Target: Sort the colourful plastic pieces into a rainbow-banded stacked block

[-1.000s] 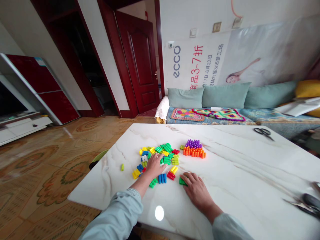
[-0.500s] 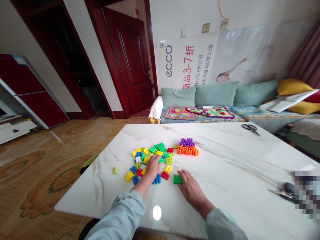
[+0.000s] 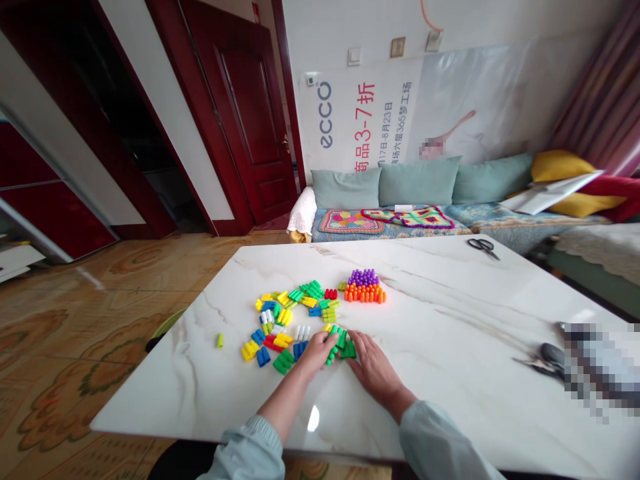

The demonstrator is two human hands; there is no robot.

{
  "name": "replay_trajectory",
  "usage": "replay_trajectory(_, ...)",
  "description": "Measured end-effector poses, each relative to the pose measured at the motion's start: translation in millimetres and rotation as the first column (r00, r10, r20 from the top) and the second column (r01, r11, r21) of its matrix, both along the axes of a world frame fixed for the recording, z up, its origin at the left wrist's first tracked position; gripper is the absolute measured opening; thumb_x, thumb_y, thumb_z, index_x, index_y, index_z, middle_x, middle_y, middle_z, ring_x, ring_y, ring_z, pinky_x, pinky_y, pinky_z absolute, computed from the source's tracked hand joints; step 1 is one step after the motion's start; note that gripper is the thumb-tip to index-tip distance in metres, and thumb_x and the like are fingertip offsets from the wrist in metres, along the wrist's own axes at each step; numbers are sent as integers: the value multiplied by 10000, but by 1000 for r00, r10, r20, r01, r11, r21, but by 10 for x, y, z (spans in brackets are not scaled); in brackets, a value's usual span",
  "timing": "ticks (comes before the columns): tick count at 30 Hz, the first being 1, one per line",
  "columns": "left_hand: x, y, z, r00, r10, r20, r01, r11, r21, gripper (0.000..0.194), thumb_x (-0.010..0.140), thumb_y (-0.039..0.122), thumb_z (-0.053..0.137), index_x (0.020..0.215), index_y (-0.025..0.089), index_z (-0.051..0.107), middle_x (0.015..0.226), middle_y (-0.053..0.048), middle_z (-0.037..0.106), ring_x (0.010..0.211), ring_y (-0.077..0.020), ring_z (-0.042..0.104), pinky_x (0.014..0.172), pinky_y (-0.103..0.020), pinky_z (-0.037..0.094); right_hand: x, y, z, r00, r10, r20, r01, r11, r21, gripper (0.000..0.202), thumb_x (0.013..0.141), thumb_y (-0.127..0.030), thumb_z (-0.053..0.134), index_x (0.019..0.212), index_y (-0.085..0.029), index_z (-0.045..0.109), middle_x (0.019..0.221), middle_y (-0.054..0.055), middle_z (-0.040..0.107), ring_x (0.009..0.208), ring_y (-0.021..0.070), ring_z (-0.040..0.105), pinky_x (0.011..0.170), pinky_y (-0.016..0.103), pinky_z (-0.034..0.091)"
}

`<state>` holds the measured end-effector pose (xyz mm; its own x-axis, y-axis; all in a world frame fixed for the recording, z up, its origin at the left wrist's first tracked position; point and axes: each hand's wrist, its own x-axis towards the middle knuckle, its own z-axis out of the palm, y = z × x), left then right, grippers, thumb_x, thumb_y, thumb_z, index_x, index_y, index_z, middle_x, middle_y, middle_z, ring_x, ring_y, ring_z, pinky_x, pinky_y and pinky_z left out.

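Observation:
My left hand (image 3: pixel 316 355) is closed, thumb and fingers pinching green toy blocks (image 3: pixel 334 339) at the near side of the pile. My right hand (image 3: pixel 374 368) lies with fingers stretched out and its fingertips against a green block piece (image 3: pixel 349 349) on the table. These two green pieces meet or nearly meet between my hands. Left of them spreads a loose ring of rounded plastic blocks in yellow, blue, red, white and green, such as a yellow-green piece (image 3: pixel 329 315) and a green piece (image 3: pixel 284 361). Fingers hide part of the held blocks.
Purple blocks (image 3: pixel 364 277) and orange blocks (image 3: pixel 366 293) stand in tight rows behind my hands. One lime block (image 3: pixel 220 341) lies alone at left. Black scissors (image 3: pixel 483 247) rest at the far right, another dark-handled tool (image 3: pixel 547 360) nearer. The marble table (image 3: pixel 450 400) fronts a sofa (image 3: pixel 480 220).
My left hand has come from the middle of the pile toward me and right, bringing green blocks beside my right hand. The view has shifted slightly. My right hand stays by its green piece.

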<state>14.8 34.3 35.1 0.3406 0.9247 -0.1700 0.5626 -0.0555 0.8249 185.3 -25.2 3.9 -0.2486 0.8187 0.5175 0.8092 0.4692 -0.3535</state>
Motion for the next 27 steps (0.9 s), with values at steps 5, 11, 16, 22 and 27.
replay_trajectory(5, -82, 279, 9, 995, 63, -80, -51, 989, 136, 217, 871, 313, 533, 756, 148, 612, 666, -47, 643, 636, -197, 641, 603, -295, 496, 3, -2, 2, 1000, -14, 18, 14, 1000, 13, 472, 885, -180, 474, 1351, -147, 404, 1226, 164, 569, 1142, 276, 551, 963, 459, 504)
replay_trajectory(11, -175, 324, -35, 986, 146, -80, -104, 916, 388, 442, 805, 191, 586, 1241, 149, 534, 1211, -134, 586, 1191, -255, 523, 1032, -412, 396, -1, -15, 36, 999, -25, 32, 26, 999, -20, 444, 868, -171, 483, 1310, -139, 453, 1216, 159, 568, 1133, 266, 548, 958, 430, 504)
replay_trajectory(16, -218, -70, -257, 977, 115, -182, 21, 790, 612, 542, 827, 169, 543, 1362, 192, 454, 1469, -124, 359, 1385, -270, 310, 1133, -453, 293, -11, -19, 55, 1000, -19, 25, 20, 999, -49, 481, 861, -135, 470, 1339, -156, 419, 1207, 147, 554, 1114, 254, 546, 952, 422, 497)
replay_trajectory(22, -183, -360, -324, 897, 156, -413, 185, 715, 674, 527, 896, 200, 474, 1419, 217, 412, 1537, -124, 277, 1412, -305, 254, 1118, -497, 301, -26, -62, 180, 1000, -9, 27, 12, 990, -142, 356, 912, -189, 444, 1266, -161, 474, 1071, 107, 557, 950, 211, 593, 861, 364, 508)
replay_trajectory(27, -137, -393, -223, 889, 140, -436, 207, 726, 656, 454, 912, 238, 457, 1365, 255, 486, 1553, -62, 265, 1434, -293, 189, 1129, -509, 278, -21, -65, 224, 997, -29, 66, 40, 984, -174, 214, 970, -296, 384, 991, -192, 570, 916, 65, 576, 817, 188, 611, 762, 324, 496)
